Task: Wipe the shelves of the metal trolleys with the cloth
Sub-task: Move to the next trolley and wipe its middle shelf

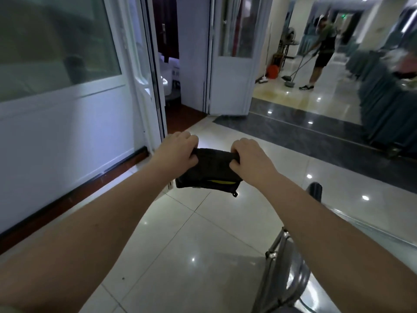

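A dark folded cloth with a yellow patch along its lower edge hangs in the air in front of me. My left hand grips its upper left corner and my right hand grips its upper right corner, fingers curled over the top edge. Part of a metal trolley shows at the lower right, under my right forearm; its shiny shelf and frame are partly hidden by the arm. A black handle end sticks up beside it.
White glazed doors line the left side, with an open doorway ahead. Glossy floor tiles spread below. A person mops at the far right back. Dark covered furniture stands on the right.
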### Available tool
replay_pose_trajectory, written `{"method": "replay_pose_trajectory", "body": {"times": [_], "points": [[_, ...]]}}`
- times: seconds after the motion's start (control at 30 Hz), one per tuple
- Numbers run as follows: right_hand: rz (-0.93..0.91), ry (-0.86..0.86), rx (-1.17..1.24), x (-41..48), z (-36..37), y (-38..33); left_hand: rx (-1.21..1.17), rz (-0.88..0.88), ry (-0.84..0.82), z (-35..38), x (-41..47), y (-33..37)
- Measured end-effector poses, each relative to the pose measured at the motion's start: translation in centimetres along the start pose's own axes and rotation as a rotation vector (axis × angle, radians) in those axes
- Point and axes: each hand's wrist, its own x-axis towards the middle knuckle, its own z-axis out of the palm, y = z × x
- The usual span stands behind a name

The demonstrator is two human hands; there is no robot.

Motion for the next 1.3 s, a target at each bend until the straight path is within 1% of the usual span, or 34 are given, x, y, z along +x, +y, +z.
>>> {"method": "replay_pose_trajectory", "body": {"times": [0.1, 0.23, 0.4, 0.5, 0.63, 0.73, 0.83, 0.97, 1.03, 1.13, 1.23, 1.3], "points": [[-0.021, 0.005, 0.024, 5.2, 1.5, 2.2, 0.020, 0.039, 0.003, 1.7, 4.5, -3.0], [-0.020, 0.015, 0.073, 12.8, 3.2, 4.8, 0.048, 0.030, -0.032, 3.7, 11.2, -7.3], [-0.046, 0.035, 0.016, 22.4, 5.9, 8.2, 0.092, 0.044, -0.015, 7.0, 20.0, -12.4], [-0.034, 0.024, -0.020, 27.9, 7.7, 11.1, 0.080, 0.064, 0.003, 10.2, 26.0, -15.5], [0.044, 0.026, -0.103, 34.9, 9.4, 16.4, 0.074, 0.140, 0.039, 15.2, 36.1, -18.8], [0.152, 0.049, -0.147, 39.5, 9.2, 21.2, -0.002, 0.252, 0.072, 18.6, 44.9, -19.7], [0.292, 0.057, -0.210, 42.6, 8.5, 26.6, -0.060, 0.349, 0.040, 22.4, 53.6, -18.2], [0.522, 0.098, -0.241, 44.0, 7.2, 34.4, -0.172, 0.498, 0.020, 27.6, 63.4, -13.1], [0.641, 0.150, -0.241, 43.8, 6.4, 38.5, -0.212, 0.576, 0.034, 30.1, 67.6, -9.4], [0.769, 0.216, -0.278, 42.4, 5.3, 45.0, -0.288, 0.677, 0.062, 33.7, 72.8, -3.1], [0.838, 0.255, -0.326, 40.5, 3.9, 52.0, -0.302, 0.825, 0.120, 37.5, 77.6, 3.5], [0.882, 0.248, -0.338, 39.4, 2.7, 56.5, -0.318, 0.922, 0.146, 39.7, 80.6, 7.6]]}}
